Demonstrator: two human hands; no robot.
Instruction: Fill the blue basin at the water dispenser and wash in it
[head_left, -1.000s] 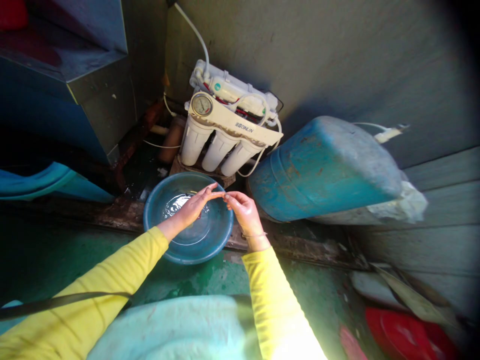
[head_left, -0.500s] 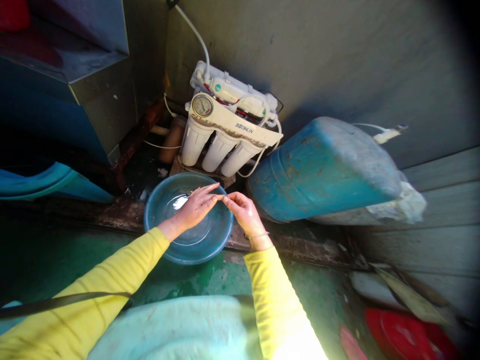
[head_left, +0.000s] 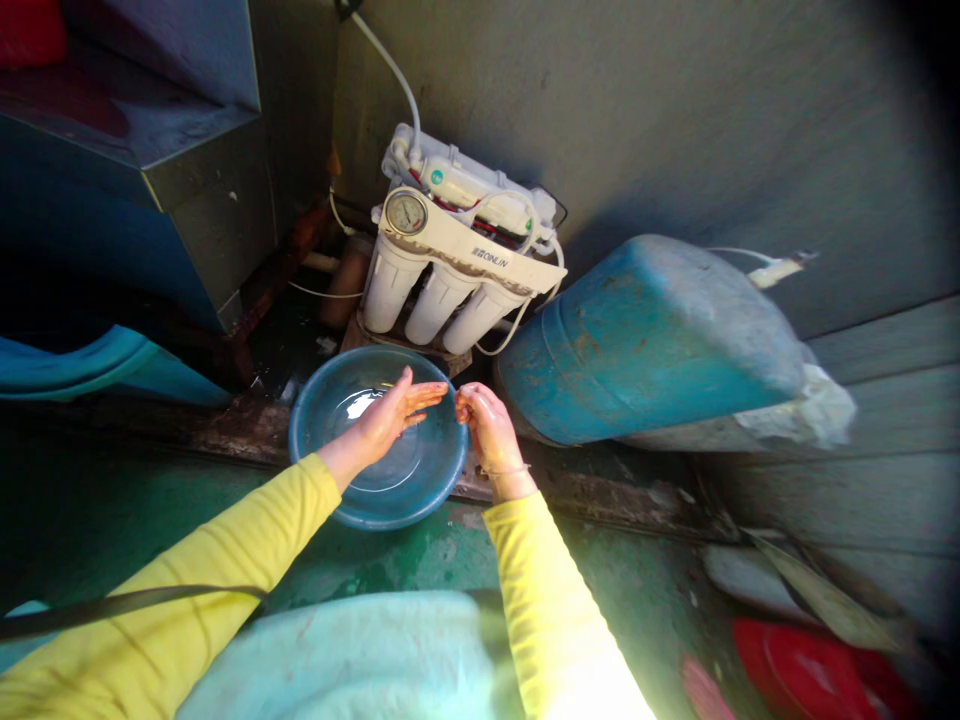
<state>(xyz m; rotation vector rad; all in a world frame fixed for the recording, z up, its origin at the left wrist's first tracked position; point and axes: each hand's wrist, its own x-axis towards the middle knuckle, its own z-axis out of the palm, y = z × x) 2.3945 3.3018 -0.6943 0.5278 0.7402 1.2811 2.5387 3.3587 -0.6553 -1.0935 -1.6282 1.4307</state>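
A round blue basin (head_left: 319,490) stands on the floor with clear water in it that reflects a bright patch. Above it is my left hand (head_left: 390,415), its fingers stretched out to the right and the thumb raised; nothing is in it. The skin looks wet, with reddish-brown tints on the fingers. My right hand (head_left: 487,425) is just past the basin's right rim, fingers curled and the tips pressed together close to my left fingertips. Whether something small sits between those fingers I cannot make out. A thin band circles the right wrist.
Behind the basin stands a white water filter unit (head_left: 450,260) with a gauge and hoses. To its right leans a dirty blue barrel (head_left: 630,340). A metal cabinet (head_left: 210,220) is at left, a light turquoise surface (head_left: 360,660) in front, a red object (head_left: 810,665) lower right.
My hands were touching at the fingers and have come slightly apart. The left hand has turned, its thumb now up. The right fingers have curled in more.
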